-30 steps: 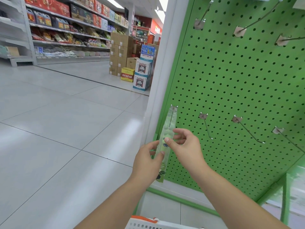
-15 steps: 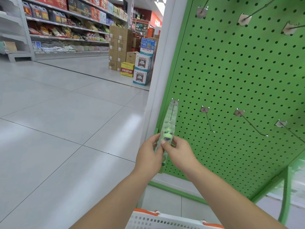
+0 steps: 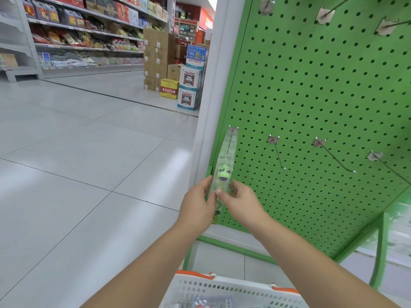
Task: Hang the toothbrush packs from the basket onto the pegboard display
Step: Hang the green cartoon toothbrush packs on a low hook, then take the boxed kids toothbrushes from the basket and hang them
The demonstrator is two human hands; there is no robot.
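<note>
Both my left hand [image 3: 196, 205] and right hand [image 3: 241, 202] now pinch the toothbrush pack [image 3: 223, 168], since threaded fully onto the pegboard [image 3: 311, 96] hook [image 3: 230, 142]; hanging appears complete.

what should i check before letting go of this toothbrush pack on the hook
1. Clear plastic toothbrush pack threaded on the leftmost metal hook: ok, the hook shows through the pack's top.
2. Pack pushed fully back to the green pegboard: cannot tell.
3. Left hand and right hand grip: ok, both pinch the pack's lower part.
4. Pack hanging straight: not ok, it leans slightly.
5. Neighbouring hooks free for the next packs: ok, the next metal hook is bare.
6. White plastic basket within reach below: ok.
</note>
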